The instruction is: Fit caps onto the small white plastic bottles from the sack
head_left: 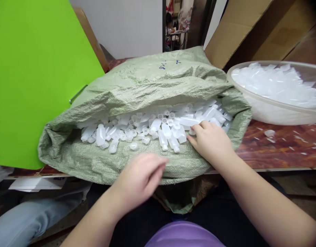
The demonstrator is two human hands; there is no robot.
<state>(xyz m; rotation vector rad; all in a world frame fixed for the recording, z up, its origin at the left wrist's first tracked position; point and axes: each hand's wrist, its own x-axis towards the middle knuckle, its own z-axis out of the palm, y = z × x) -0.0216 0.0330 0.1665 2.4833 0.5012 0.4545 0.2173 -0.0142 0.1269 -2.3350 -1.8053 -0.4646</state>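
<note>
Green woven sack (137,85) lay on its side on the table (281,151), mouth facing the person, spilling small translucent plastic bottles (158,128) across its lower lip. Right hand (211,140) rested at the right end of the pile, fingers curled down onto the bottles, tips touching a couple of them; whether it actually pinched one, couldn't tell, the fingertips were buried among the pieces. Left hand (139,178) hovered off the near edge of the sack, loosely open, fingers half bent and blurred, holding nothing visible. The bottles lay just ahead of and slightly left of the right hand, up and right of the left hand, so the right hand was clearly the nearer one. Long axes of the bottles pointed every way, no common direction; several near the right hand ran roughly toward the person. A clear plastic basin (273,92) heaped with similar pale pieces sat to the right, well apart from the sack mouth, cut off by the frame edge. A bright green board (36,75) leaned at the left, cardboard (245,31) behind the basin. How deep the pile went inside the sack was hidden by its upper fold. A few stray white bits lay on the table near the basin.
</note>
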